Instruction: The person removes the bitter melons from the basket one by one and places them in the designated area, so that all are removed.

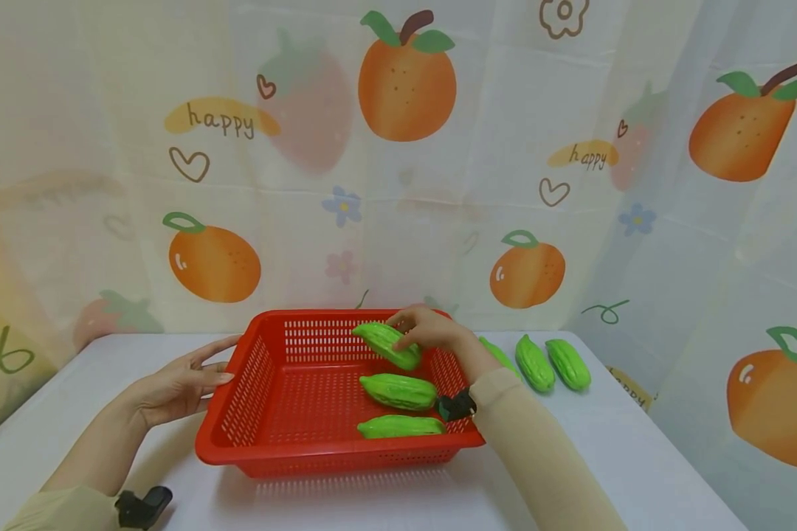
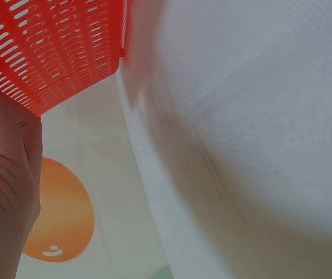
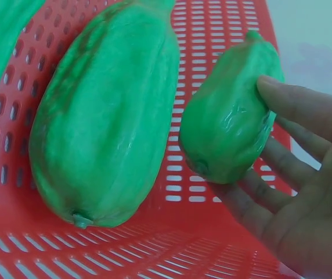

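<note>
My right hand point(image 1: 425, 328) holds a green bitter melon point(image 1: 385, 343) over the back right of a red plastic basket point(image 1: 239, 450). In the right wrist view the thumb lies on one side of this bitter melon point(image 3: 235, 110), and the other fingers reach under it. Two more bitter melons lie in the basket's right half, a middle one point(image 1: 398, 391) and a front one point(image 1: 401, 426). At the basket's left rim, my left hand point(image 1: 179, 387) grips the edge; in the left wrist view its fingertips are partly hidden behind the slotted wall point(image 2: 67, 52).
Several bitter melons lie on the white table point(image 1: 637, 457) right of the basket, among them a right-hand one point(image 1: 567, 365) and one beside it point(image 1: 534, 363). My right forearm partly covers another point(image 1: 498, 354). A fruit-patterned curtain point(image 1: 305, 243) hangs behind the table.
</note>
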